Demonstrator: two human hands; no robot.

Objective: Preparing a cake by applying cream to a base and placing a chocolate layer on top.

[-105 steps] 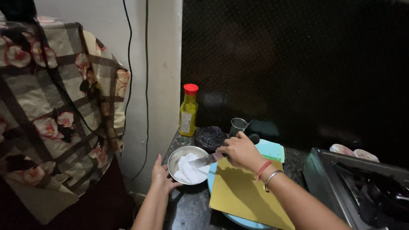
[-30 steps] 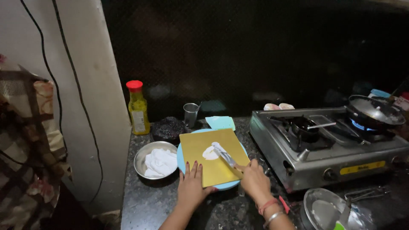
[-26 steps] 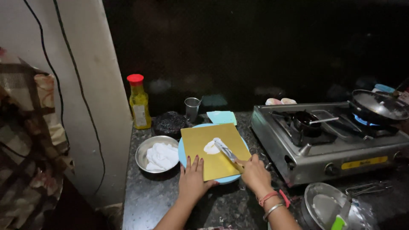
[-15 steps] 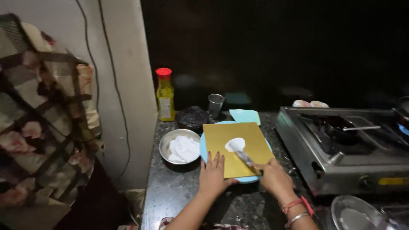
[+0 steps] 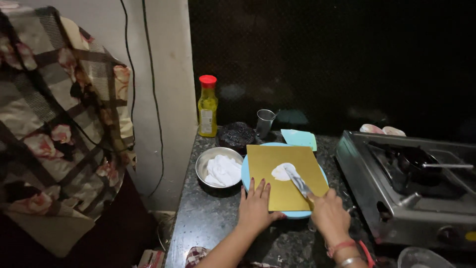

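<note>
Steel bowl holds white cream beside the yellow board.

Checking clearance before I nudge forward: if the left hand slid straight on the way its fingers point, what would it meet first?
The left hand points up across the yellow board; past it, probably the dark round cake, though depth is unclear.

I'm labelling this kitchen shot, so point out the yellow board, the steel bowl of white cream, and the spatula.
yellow board point(image 5: 277, 191), head view, bare lower part of its face.
steel bowl point(image 5: 202, 164), head view, left rim.
spatula point(image 5: 297, 181), head view, middle of the flat blade, held by the right hand point(image 5: 329, 216).
</note>
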